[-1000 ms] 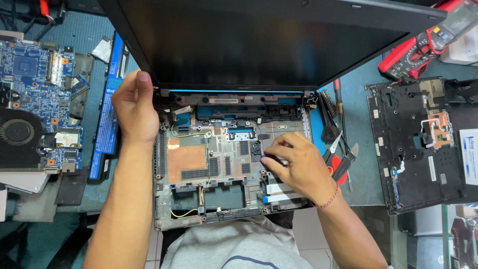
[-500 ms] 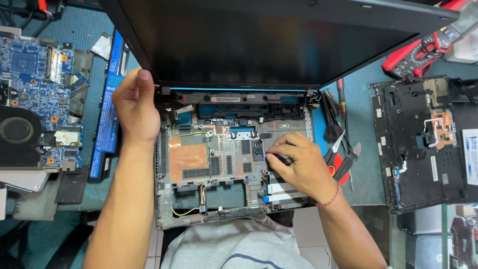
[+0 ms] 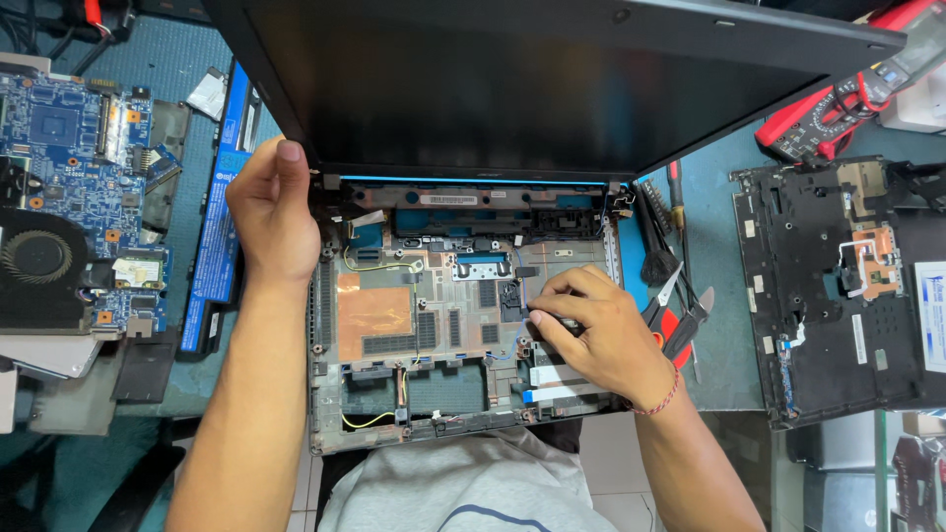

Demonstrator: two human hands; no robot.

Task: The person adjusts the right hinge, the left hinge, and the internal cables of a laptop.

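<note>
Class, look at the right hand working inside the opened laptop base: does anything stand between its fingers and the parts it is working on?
Nothing visible does. The right hand already rests inside the laptop base, fingertips on its inner parts.

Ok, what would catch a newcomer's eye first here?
The opened laptop base at centre, its insides bare under the raised dark screen. The left hand grips its hinge corner; the right hand works inside at the right. A blue circuit board lies far left.

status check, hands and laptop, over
Left hand grips laptop base by left hinge. Right hand pinches small part inside. Pliers beside right hand.
</note>
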